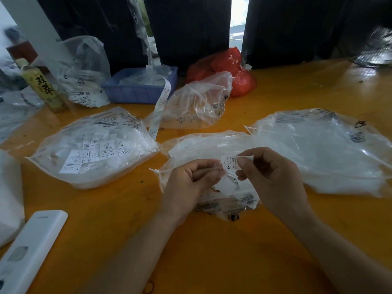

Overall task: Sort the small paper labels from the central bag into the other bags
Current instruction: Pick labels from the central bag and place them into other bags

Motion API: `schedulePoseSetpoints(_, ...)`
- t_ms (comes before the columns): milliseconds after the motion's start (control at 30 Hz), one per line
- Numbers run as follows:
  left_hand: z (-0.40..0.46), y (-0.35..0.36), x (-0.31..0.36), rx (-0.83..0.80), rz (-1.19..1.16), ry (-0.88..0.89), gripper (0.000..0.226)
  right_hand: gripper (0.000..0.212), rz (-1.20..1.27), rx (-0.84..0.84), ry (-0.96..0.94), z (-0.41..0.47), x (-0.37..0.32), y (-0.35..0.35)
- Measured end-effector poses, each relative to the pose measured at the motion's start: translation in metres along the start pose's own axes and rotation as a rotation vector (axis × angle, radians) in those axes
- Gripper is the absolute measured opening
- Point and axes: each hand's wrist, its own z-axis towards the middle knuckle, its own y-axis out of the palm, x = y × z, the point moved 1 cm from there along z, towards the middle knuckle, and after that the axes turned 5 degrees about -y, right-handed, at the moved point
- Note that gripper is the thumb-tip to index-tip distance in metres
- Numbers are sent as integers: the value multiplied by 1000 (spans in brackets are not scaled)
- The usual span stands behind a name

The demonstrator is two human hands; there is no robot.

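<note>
The right hand [269, 177] is pinching a small paper label [230, 163] marked XS between thumb and fingers, holding it just above the central bag [212, 145] on the yellow counter [212, 251]. The left hand [191, 181] is curling its fingers around more labels over the same bag. A bag of labels [95, 147] is lying to the left, another bag [322, 151] to the right, and a crumpled bag [197, 102] farther back.

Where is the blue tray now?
Head view: the blue tray stands at the table's far edge, left of centre, between the bottle and the red bag.
</note>
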Motion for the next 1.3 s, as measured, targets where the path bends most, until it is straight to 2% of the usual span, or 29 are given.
schedulePoseSetpoints(267,-2,1,2,3,157,21,32,11,-33,19,-41,-2,-3,0)
schedulePoseSetpoints(367,-3,2,3,2,207,44,29,6,-101,0,-47,-2,-1,1)
schedulePoseSetpoints(533,-2,2,1,12,248,57,23,10,-211,-10,-75,-2,2,0)
schedulePoseSetpoints(733,1,-2,-2,14,280,59,26,11,-327,-41,-166,0,4,0)
schedulePoseSetpoints(1067,2,-2,-8,-56,239,50,29,11,-327,-44,-233,1,4,-2)
schedulePoseSetpoints(1300,2,-4,-5,-36,148,36,27,10,-361,-80,-238,2,7,-4)
